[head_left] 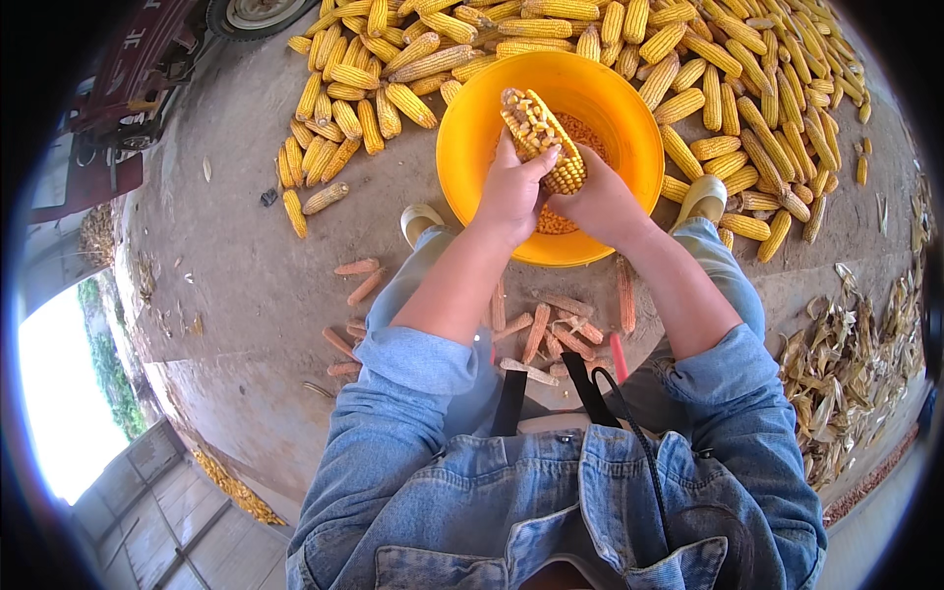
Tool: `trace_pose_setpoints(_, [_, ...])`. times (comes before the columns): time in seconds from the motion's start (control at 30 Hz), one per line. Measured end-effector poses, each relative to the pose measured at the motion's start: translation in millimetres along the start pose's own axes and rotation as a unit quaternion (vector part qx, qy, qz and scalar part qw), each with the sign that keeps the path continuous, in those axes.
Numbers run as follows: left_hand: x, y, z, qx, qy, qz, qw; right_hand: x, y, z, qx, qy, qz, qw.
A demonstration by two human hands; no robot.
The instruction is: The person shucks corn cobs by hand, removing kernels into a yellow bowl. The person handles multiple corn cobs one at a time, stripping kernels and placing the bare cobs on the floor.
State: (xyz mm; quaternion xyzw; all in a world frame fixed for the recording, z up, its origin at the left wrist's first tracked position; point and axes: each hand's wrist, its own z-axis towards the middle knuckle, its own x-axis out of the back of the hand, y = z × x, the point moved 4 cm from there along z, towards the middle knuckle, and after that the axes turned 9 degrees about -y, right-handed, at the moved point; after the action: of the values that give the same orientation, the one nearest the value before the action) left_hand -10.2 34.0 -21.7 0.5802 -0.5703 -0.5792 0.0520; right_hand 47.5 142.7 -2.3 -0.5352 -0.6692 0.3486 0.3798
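Note:
Both my hands grip one dried ear of corn (544,140) above a yellow plastic tub (472,96). My left hand (512,184) wraps the ear's near left side, its thumb lying across the kernels. From the right, my right hand (601,195) clasps the ear's lower end. Loose kernels sit on the ear's upper face, and its far tip is partly bare. Inside the tub, shelled corn kernels (582,133) cover the bottom; my hands and the ear hide part of them. The tub stands on the floor between my shoes.
A large heap of corn ears (737,59) spreads behind and right of the tub. Bare corncobs (538,332) lie between my legs. Dry husks (848,369) are piled at right. A red vehicle (133,59) with a wheel (254,15) stands at upper left.

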Motion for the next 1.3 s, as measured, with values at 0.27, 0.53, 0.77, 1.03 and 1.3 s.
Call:
trace_pose_setpoints(0.27, [-3.2, 2.4, -1.2, 0.022, 0.009, 0.002, 1.000, -0.7, 3.5, 3.9, 0.000, -0.034, 0.024, 0.999])
trace_pose_setpoints(0.53, [0.2, -6.1, -1.0, 0.003, 0.034, 0.070, 0.997, -3.8, -1.3, -1.1, -0.010, -0.012, -0.009, 1.000])
trace_pose_setpoints(0.77, [-3.2, -3.0, -1.3, 0.019, 0.011, 0.084, 0.996, 0.4, -9.4, -5.3, -0.027, -0.034, -0.014, 0.999])
trace_pose_setpoints(1.03, [-1.3, 1.2, -2.7, 0.035, -0.002, -0.021, 0.999, 0.6, 3.0, 2.2, -0.003, -0.038, 0.005, 0.999])
trace_pose_setpoints(1.3, [0.4, -4.6, -2.2, 0.011, 0.011, 0.079, 0.997, -1.7, -0.7, -0.9, -0.004, -0.025, -0.007, 1.000])
